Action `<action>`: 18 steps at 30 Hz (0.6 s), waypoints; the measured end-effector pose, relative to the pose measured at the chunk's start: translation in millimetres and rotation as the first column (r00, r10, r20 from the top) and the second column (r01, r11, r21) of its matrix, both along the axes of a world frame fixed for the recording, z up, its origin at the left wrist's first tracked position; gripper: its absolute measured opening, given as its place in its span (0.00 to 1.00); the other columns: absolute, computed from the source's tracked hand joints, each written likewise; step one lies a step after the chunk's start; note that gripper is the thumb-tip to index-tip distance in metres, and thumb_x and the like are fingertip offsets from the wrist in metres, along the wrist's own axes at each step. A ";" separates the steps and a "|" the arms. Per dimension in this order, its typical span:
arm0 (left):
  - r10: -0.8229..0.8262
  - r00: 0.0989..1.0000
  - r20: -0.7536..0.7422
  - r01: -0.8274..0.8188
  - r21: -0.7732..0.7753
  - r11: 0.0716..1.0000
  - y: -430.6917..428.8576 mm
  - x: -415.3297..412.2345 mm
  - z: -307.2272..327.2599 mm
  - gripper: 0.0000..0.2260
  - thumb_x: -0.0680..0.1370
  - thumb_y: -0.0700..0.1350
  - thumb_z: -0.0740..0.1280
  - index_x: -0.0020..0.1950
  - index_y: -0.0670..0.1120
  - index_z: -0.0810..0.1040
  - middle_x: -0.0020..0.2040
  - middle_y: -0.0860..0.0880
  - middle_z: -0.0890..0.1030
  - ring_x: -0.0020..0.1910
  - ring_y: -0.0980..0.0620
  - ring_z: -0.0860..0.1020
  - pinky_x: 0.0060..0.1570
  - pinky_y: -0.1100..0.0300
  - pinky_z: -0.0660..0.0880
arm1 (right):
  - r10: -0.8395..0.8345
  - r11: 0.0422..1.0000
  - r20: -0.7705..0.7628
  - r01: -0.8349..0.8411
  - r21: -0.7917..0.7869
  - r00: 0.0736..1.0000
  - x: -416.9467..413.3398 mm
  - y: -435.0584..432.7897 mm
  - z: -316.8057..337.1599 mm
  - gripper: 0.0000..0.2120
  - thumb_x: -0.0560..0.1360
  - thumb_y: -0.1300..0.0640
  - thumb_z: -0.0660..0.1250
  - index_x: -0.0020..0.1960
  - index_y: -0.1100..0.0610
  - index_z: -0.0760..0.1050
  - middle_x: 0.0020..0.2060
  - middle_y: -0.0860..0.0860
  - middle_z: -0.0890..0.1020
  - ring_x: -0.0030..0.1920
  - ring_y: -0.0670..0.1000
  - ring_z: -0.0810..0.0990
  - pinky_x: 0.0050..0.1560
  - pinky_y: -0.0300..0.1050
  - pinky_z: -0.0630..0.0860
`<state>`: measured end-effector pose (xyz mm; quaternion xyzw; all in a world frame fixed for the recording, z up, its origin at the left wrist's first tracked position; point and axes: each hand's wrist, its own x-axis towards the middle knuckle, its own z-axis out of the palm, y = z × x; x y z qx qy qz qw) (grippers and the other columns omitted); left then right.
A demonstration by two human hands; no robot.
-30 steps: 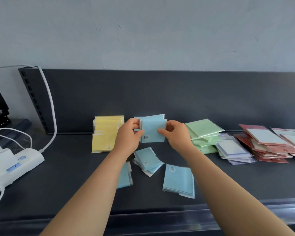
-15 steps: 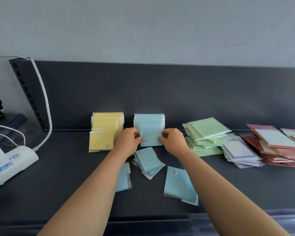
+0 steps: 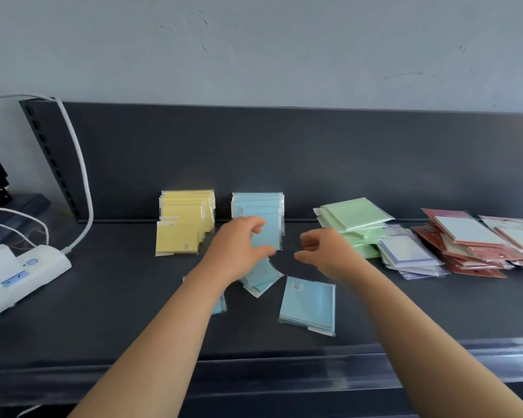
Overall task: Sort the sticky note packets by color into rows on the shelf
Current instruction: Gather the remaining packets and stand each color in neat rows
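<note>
A row of blue packets (image 3: 258, 211) stands upright against the shelf's back panel, beside a row of yellow packets (image 3: 186, 220). My left hand (image 3: 239, 251) hovers just in front of the blue row, fingers loosely curled, holding nothing. My right hand (image 3: 323, 251) is a little to the right, also loosely curled and holding nothing. Loose blue packets lie on the dark shelf (image 3: 118, 297): one flat packet (image 3: 308, 306) near the front, a small pile (image 3: 261, 277) partly under my left hand, and another (image 3: 219, 306) mostly hidden by my left forearm.
Green packets (image 3: 355, 221) are heaped right of the blue row, then lilac-edged ones (image 3: 406, 253) and red ones (image 3: 465, 239) further right. A white power strip (image 3: 21, 274) with cables lies at the left. The shelf has a clear front lip (image 3: 284, 375).
Both hands set the held blue packets upright onto the blue row, then let go and pulled back slightly toward me. The view has shifted a little.
</note>
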<state>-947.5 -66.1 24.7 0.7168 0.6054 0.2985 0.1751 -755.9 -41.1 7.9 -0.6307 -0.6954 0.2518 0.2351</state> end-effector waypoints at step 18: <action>-0.169 0.947 -0.274 0.126 -0.169 0.978 -24.4 37.5 -10.8 0.25 0.66 0.58 0.77 0.59 0.55 0.74 0.55 0.54 0.71 0.56 0.52 0.68 0.56 0.57 0.67 | -0.045 0.996 -0.250 0.024 -0.085 0.967 45.0 -52.2 -15.0 0.22 0.73 0.53 0.72 0.65 0.56 0.74 0.53 0.48 0.81 0.53 0.47 0.80 0.59 0.44 0.75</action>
